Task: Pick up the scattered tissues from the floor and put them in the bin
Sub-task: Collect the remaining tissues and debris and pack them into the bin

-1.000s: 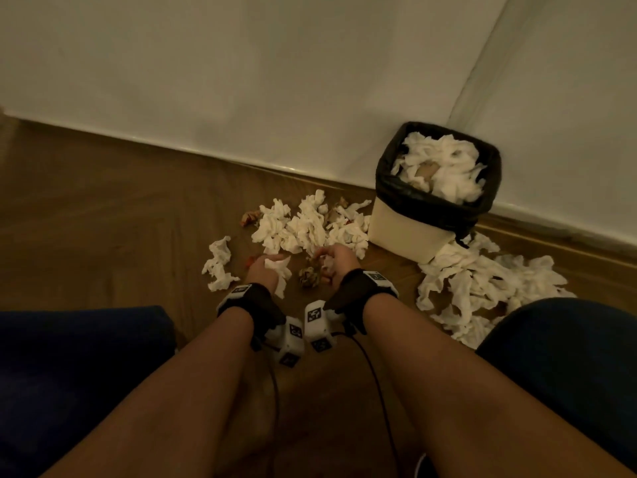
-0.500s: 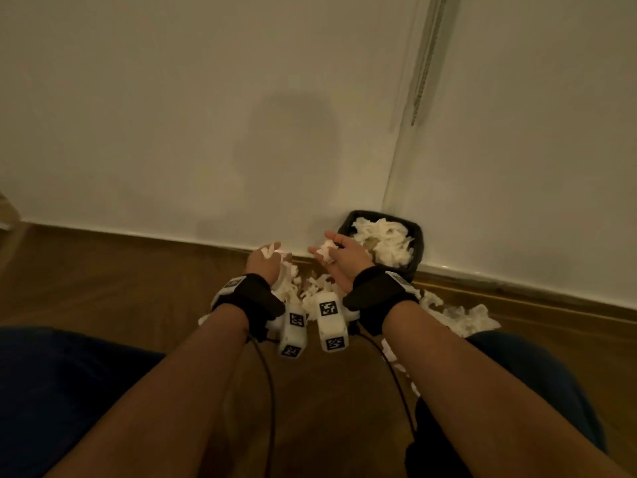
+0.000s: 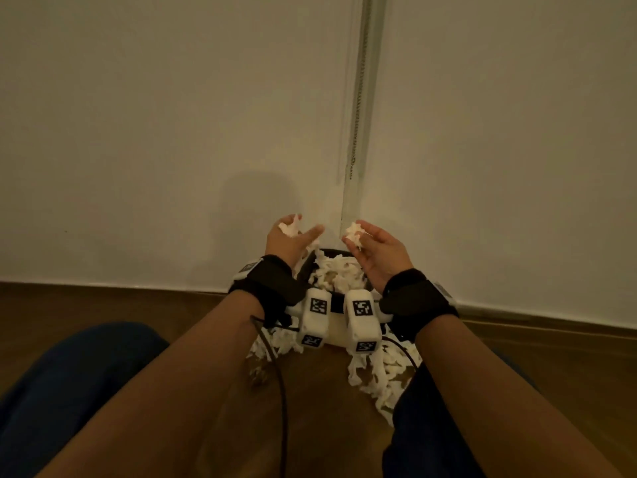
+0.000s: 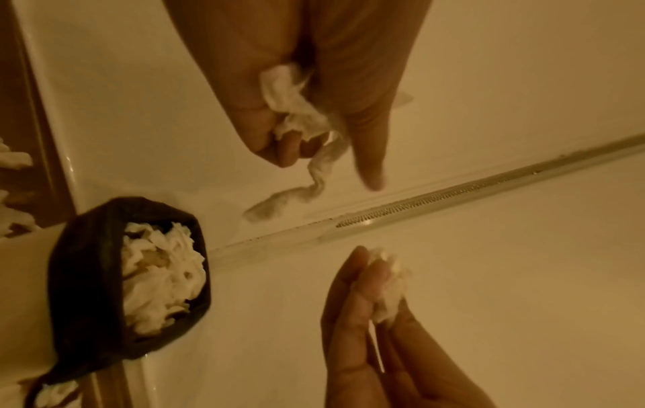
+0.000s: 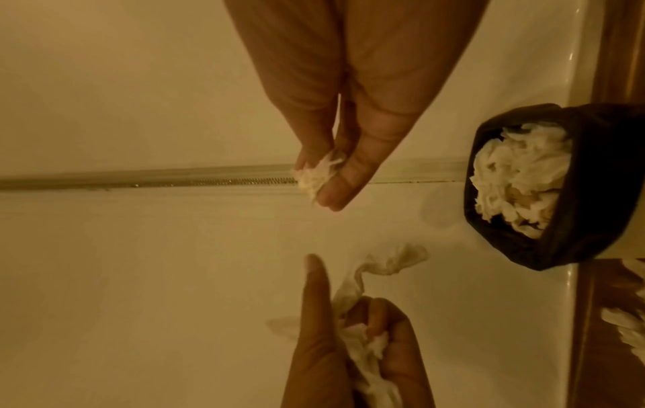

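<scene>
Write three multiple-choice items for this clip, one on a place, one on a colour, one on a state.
1. Where are both hands?
A. flat on the wooden floor
B. raised above the small tissue-filled bin
C. inside the bin

2. What colour is the bin's plastic liner?
A. black
B. blue
C. white

3. What is the left hand doing?
A. hanging idle
B. gripping a crumpled white tissue with a dangling strip
C. pressing the wall

Answers: 1 B, the head view shows both hands up in front of the wall over the bin; 2 A, both wrist views show a dark rim; 3 B, fingers curl round the tissue, and the right hand pinches a small white wad.
</scene>
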